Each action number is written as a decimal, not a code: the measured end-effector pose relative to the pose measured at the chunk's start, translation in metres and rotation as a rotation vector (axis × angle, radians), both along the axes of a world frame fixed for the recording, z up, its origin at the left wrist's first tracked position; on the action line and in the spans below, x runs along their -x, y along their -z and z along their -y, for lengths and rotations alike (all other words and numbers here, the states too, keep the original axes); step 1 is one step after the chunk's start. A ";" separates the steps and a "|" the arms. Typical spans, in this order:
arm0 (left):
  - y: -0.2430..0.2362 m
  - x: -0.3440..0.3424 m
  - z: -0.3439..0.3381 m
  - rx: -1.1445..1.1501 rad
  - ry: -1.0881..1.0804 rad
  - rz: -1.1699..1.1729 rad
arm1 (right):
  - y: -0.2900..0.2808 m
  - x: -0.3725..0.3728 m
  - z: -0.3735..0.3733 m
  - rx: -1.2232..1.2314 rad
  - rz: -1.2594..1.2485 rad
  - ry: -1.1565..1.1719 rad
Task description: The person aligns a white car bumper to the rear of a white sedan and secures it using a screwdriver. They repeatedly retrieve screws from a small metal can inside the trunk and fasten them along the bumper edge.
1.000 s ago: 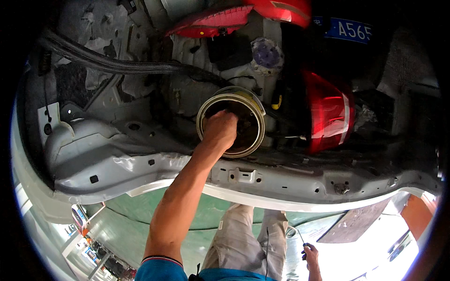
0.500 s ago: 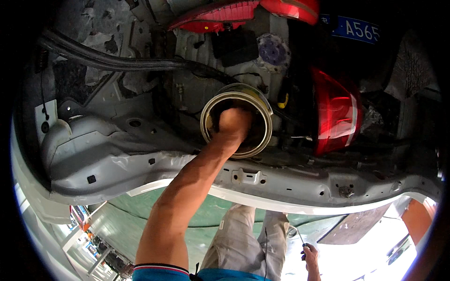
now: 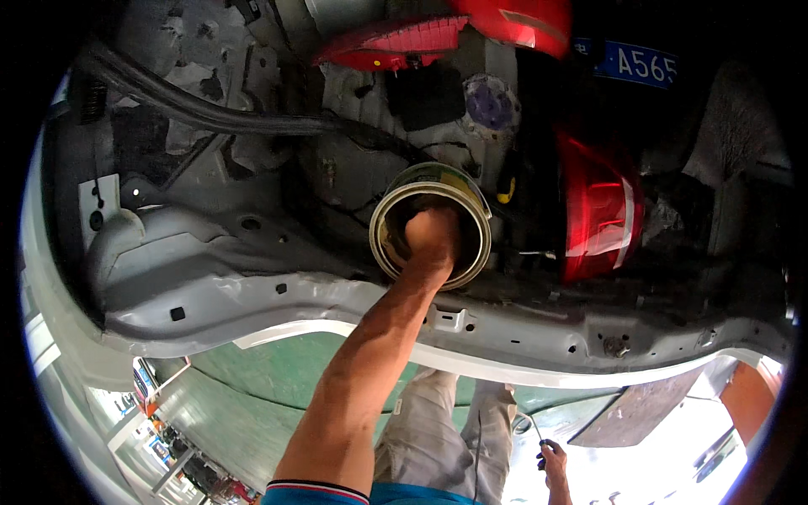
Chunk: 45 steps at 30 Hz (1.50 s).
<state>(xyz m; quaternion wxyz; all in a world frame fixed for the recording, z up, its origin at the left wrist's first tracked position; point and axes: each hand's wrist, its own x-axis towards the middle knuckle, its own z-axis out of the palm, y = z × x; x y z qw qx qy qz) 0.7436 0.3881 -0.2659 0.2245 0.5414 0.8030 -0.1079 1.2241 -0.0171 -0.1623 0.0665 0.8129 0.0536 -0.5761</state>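
A round metal can (image 3: 380, 220) with a pale rim and a wire bail stands in the trunk well of a car. My left arm reaches over the car's rear sill, and my left hand (image 3: 431, 229) is down inside the can with its fingers hidden. What it touches in there cannot be seen. Low on the right, outside the car, my right hand (image 3: 553, 462) is closed around the dark handle of a screwdriver (image 3: 539, 429). Its thin metal shaft points up toward the sill.
A red tail light (image 3: 602, 210) lies right of the can, with more red light housings (image 3: 396, 44) at the far side. Nearer the can lies a yellow-and-black tool handle (image 3: 507, 187). A thick black rubber seal (image 3: 210, 114) crosses the left. The grey metal sill (image 3: 353, 303) spans the front.
My left hand has shifted slightly inside the can, and my left forearm has swung to the right. The whole view has moved a little. My right hand still grips the screwdriver.
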 end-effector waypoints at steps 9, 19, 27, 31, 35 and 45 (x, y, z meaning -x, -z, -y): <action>-0.054 0.031 0.000 -0.028 0.021 0.077 | -0.009 -0.001 -0.004 -0.060 0.006 0.044; -0.166 0.046 0.074 -0.293 -0.867 1.946 | -0.017 0.011 -0.015 -0.151 -0.013 0.066; -0.220 0.017 0.063 -0.355 -0.704 2.098 | -0.046 0.013 -0.030 -0.189 0.024 0.084; -0.242 0.007 0.062 -0.347 -0.612 2.095 | -0.066 0.013 -0.018 -0.216 0.044 0.138; -0.268 -0.011 0.060 -0.261 -0.587 2.073 | -0.093 0.013 0.000 -0.269 0.126 0.161; -0.309 -0.172 0.115 0.059 -0.299 1.700 | -0.116 -0.061 0.110 -0.352 0.251 0.355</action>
